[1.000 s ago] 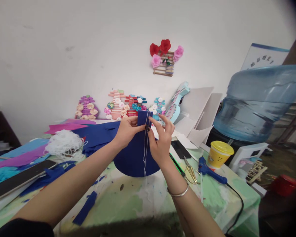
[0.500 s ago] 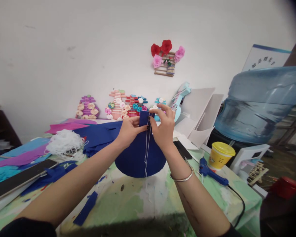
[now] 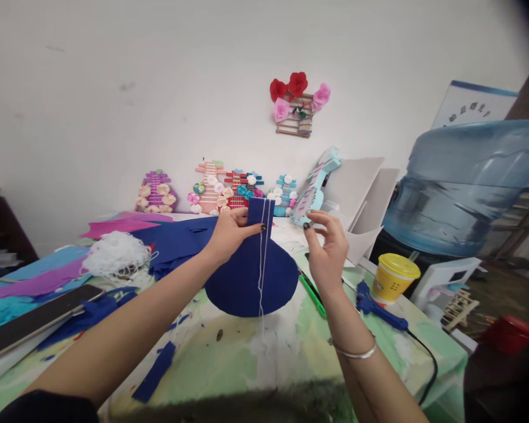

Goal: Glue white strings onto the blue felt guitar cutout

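A dark blue cutout [image 3: 242,282], rounded below with a straight narrow neck, stands upright in front of me. My left hand [image 3: 231,232] pinches its neck, thumb in front and fingers behind. White strings [image 3: 261,264] run from the neck's top edge down the front, with loose ends trailing onto the table. To the right of the neck is my right hand [image 3: 327,244], touching nothing; its fingers are bent, with a small gap between thumb and forefinger. Under that hand lies a green-handled cutter [image 3: 312,294].
A blue glue gun [image 3: 381,308] and a yellow-lidded tub [image 3: 397,273] are at right, by a big water bottle [image 3: 467,182]. At left are a white string heap [image 3: 117,255], blue sheets [image 3: 176,238] and a dark phone-like slab [image 3: 35,323]. Decorated craft pieces [image 3: 209,188] line the wall.
My right hand has let go of the neck's top and moved right and slightly down, uncovering the strings and the green cutter. My left hand keeps its hold.
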`<state>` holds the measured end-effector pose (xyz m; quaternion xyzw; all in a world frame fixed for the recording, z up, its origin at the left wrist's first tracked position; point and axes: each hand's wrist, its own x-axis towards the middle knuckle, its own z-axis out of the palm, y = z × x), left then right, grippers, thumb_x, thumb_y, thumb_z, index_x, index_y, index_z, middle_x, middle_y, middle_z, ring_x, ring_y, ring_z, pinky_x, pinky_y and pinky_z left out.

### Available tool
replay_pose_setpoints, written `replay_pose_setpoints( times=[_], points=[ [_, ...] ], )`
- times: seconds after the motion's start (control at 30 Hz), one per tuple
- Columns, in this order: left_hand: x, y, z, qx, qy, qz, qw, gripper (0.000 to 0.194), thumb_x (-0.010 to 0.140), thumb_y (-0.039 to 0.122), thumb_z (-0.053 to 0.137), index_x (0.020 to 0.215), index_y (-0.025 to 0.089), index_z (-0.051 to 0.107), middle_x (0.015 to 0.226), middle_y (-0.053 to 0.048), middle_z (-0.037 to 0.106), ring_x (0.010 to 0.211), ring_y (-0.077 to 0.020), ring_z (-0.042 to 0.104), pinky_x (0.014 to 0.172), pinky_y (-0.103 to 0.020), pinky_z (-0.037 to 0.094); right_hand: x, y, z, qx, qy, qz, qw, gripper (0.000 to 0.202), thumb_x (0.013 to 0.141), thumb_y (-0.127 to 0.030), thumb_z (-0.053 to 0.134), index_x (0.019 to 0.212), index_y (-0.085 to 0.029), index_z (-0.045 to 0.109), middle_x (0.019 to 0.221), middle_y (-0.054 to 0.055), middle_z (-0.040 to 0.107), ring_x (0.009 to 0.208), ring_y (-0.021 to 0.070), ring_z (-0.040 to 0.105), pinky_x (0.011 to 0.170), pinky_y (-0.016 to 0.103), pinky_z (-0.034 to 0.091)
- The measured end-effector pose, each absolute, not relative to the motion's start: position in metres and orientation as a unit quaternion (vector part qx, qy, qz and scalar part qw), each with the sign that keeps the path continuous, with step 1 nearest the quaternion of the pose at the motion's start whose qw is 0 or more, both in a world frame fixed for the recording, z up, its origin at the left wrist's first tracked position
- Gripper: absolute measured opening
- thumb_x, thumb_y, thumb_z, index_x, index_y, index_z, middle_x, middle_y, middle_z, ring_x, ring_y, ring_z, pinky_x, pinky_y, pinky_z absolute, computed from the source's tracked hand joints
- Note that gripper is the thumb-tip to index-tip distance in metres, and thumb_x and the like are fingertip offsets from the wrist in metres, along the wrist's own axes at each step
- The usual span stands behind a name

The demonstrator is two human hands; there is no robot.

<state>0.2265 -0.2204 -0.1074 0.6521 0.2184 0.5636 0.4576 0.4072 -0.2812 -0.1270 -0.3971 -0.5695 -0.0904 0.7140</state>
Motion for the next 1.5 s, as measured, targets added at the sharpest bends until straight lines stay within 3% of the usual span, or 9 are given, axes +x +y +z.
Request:
replay_pose_setpoints(
  times=[0.2,0.4,0.53,0.77,0.9,1.03,1.27,1.37,1.5],
  points=[
    [0.228,-0.223,-0.107,0.652,0.22,0.565,0.455,0.046,0.058,0.025,0.083,0.101,0.013,0.07,0.089,-0.009,0.075,0.079,-0.0221,0.071,0.073,-0.033,0.058,0.478,-0.308,-0.169,-0.604,-0.537,-0.126,0.575,0.022,0.08,-0.025,0.051,0.095,-0.016,0.065,0.09,0.009,0.066,0.076,0.0219,0.062,0.071,0.036,0.05],
    [0.229,-0.223,-0.106,0.665,0.219,0.552,0.453,0.048,0.058,0.026,0.083,0.101,0.013,0.068,0.087,-0.009,0.074,0.077,-0.0224,0.071,0.071,-0.033,0.058,0.553,-0.336,-0.221,-0.866,-0.471,-0.073,0.148,0.031,0.08,-0.014,0.041,0.101,-0.006,0.063,0.108,0.025,0.063,0.104,0.0363,0.06,0.085,0.045,0.046],
    [0.227,-0.223,-0.105,0.672,0.217,0.546,0.451,0.047,0.058,0.027,0.083,0.1,0.014,0.067,0.081,-0.007,0.074,0.072,-0.022,0.071,0.065,-0.031,0.058,0.571,-0.342,-0.244,-0.894,-0.439,-0.032,0.082,0.037,0.081,-0.012,0.039,0.112,-0.01,0.059,0.124,0.023,0.057,0.113,0.0395,0.056,0.088,0.054,0.043],
    [0.222,-0.243,-0.106,0.69,0.203,0.542,0.435,0.037,0.063,0.029,0.08,0.095,0.017,0.068,0.074,-0.004,0.073,0.062,-0.0207,0.069,0.058,-0.03,0.056,0.577,-0.329,-0.258,-0.869,-0.487,-0.034,0.078,0.037,0.077,-0.008,0.043,0.107,-0.016,0.064,0.12,0.019,0.061,0.108,0.0385,0.059,0.081,0.055,0.046],
    [0.214,-0.256,-0.114,0.746,0.217,0.565,0.276,0.02,0.066,0.029,0.078,0.083,0.02,0.073,0.072,-0.002,0.073,0.065,-0.019,0.068,0.062,-0.027,0.054,0.585,-0.325,-0.259,-0.86,-0.502,-0.047,0.08,0.03,0.071,-0.008,0.049,0.093,-0.01,0.068,0.1,0.024,0.067,0.096,0.0371,0.064,0.074,0.043,0.048],
    [0.205,-0.258,-0.132,0.805,0.213,0.537,0.138,0.012,0.071,0.026,0.074,0.084,0.026,0.077,0.081,-0.002,0.076,0.072,-0.0192,0.071,0.068,-0.025,0.052,0.587,-0.33,-0.256,-0.836,-0.538,-0.038,0.096,0.02,0.072,-0.016,0.052,0.082,-0.014,0.068,0.084,0.017,0.07,0.084,0.0302,0.067,0.067,0.034,0.047],
    [0.199,-0.249,-0.176,0.852,0.163,0.497,0.035,0.026,0.082,0.018,0.06,0.101,0.029,0.074,0.095,-0.003,0.075,0.086,-0.019,0.072,0.079,-0.025,0.055,0.548,-0.371,-0.234,-0.673,-0.527,0.081,0.513,0.038,0.064,-0.033,0.063,0.099,-0.02,0.066,0.085,0.008,0.071,0.075,0.0258,0.064,0.068,0.036,0.049],
    [0.199,-0.25,-0.195,0.863,0.152,0.482,0.017,0.029,0.083,0.016,0.057,0.105,0.029,0.072,0.098,-0.004,0.074,0.089,-0.0194,0.072,0.081,-0.027,0.056,0.512,-0.394,-0.225,-0.593,-0.507,0.18,0.599,0.023,0.067,-0.038,0.069,0.082,-0.02,0.067,0.065,0.005,0.064,0.059,0.0212,0.056,0.056,0.033,0.045],
    [0.2,-0.258,-0.217,0.882,0.121,0.455,0.013,0.035,0.083,0.01,0.055,0.109,0.029,0.07,0.103,-0.003,0.073,0.096,-0.019,0.07,0.084,-0.028,0.056,0.465,-0.423,-0.225,-0.464,-0.527,0.319,0.637,0.024,0.087,-0.043,0.056,0.093,-0.022,0.067,0.059,0.004,0.057,0.049,0.0168,0.045,0.048,0.031,0.035]
  ],
)
